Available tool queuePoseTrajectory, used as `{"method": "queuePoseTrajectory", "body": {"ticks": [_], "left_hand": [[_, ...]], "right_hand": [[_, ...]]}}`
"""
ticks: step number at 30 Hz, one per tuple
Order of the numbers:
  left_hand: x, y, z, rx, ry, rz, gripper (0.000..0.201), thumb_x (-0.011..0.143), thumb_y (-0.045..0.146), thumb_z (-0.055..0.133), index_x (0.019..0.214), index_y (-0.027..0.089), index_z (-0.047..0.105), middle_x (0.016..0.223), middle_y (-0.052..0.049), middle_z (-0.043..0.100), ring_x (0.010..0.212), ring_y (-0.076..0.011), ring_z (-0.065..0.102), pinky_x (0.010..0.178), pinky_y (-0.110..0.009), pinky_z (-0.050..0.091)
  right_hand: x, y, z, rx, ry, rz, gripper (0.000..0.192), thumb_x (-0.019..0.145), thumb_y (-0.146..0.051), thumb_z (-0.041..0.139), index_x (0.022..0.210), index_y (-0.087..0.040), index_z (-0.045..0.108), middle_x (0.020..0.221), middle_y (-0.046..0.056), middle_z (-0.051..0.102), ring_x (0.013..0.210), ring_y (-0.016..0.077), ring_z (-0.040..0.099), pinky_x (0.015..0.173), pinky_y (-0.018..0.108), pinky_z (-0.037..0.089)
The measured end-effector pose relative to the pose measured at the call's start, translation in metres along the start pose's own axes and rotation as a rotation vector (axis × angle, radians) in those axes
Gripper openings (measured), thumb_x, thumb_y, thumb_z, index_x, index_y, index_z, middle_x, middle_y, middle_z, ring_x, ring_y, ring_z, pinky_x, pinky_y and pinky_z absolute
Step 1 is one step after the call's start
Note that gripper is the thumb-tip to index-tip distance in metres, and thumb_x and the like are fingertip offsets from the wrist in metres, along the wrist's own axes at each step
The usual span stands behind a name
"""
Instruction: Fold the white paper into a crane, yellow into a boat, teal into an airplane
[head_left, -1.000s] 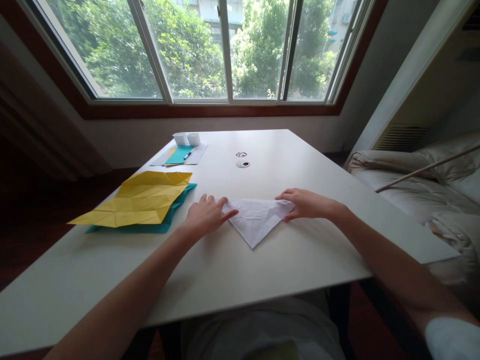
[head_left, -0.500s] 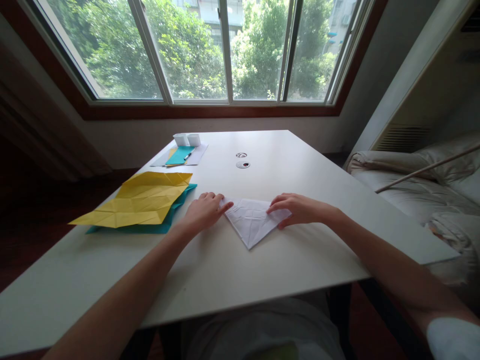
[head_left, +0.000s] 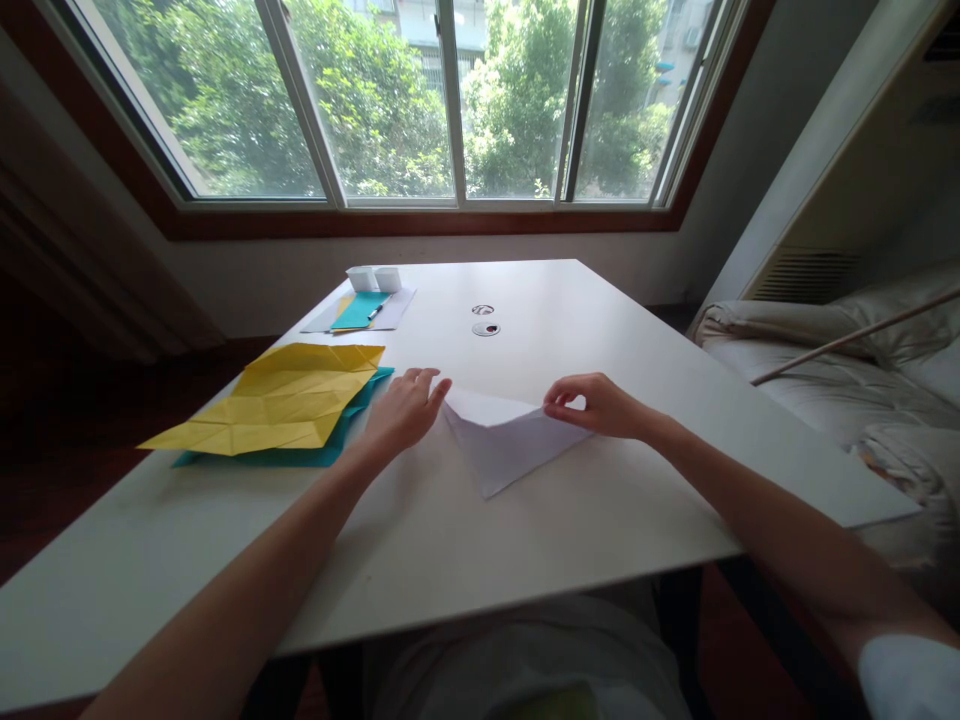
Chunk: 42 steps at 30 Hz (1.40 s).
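Note:
A folded sheet of white paper lies on the table in front of me, one corner pointing towards me. Its upper layer is lifted along the far side, leaving a gap. My right hand pinches that raised edge between thumb and fingertips. At the paper's left corner, my left hand rests with its fingers stretched and the thumb apart; whether the thumb touches the paper is hard to tell.
To the left, a creased yellow sheet lies over a teal sheet. Farther back are small teal paper, a pen and two white containers. Round inserts sit mid-table. The near table edge crosses before me.
My right hand has risen slightly and now lifts the paper's upper layer, which lay flat and folded before. My left hand has shifted a little left.

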<state>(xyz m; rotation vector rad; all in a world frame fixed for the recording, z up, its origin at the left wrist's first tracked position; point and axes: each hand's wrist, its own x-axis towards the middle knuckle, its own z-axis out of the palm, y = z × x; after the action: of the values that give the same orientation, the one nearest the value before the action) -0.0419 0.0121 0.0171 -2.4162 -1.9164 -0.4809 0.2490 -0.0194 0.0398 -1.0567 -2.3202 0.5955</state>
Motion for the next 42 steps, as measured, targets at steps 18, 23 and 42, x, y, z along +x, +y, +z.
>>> {"method": "queuePoseTrajectory", "body": {"ticks": [18,23,42], "left_hand": [[-0.014,0.018,-0.007,-0.067,-0.26,0.538,0.039,0.079,0.053,0.05,0.105,0.025,0.057,0.111,-0.005,0.058,0.103,-0.0241,0.051,0.088,-0.039,0.038],[-0.01,0.008,-0.003,-0.055,-0.266,0.552,0.034,0.084,0.042,0.046,0.115,0.029,0.054,0.12,-0.005,0.053,0.11,-0.0226,0.048,0.092,-0.036,0.037],[-0.001,-0.008,-0.001,0.064,-0.235,0.189,0.051,0.081,0.052,0.04,0.118,0.02,0.055,0.118,-0.012,0.052,0.105,-0.0285,0.049,0.087,-0.039,0.04]], "right_hand": [[0.008,0.05,-0.014,-0.251,0.352,0.047,0.024,0.08,-0.026,0.053,0.101,-0.02,0.061,0.102,0.008,0.062,0.093,0.0213,0.058,0.084,0.038,0.046],[0.004,0.05,-0.004,-0.298,-0.11,-0.077,0.028,0.083,-0.026,0.049,0.108,-0.024,0.062,0.118,0.007,0.057,0.11,0.0224,0.051,0.092,0.038,0.042],[0.003,0.043,-0.009,-0.412,0.003,0.159,0.033,0.081,-0.043,0.052,0.101,-0.019,0.063,0.102,0.011,0.063,0.094,0.0241,0.056,0.078,0.033,0.043]]}}
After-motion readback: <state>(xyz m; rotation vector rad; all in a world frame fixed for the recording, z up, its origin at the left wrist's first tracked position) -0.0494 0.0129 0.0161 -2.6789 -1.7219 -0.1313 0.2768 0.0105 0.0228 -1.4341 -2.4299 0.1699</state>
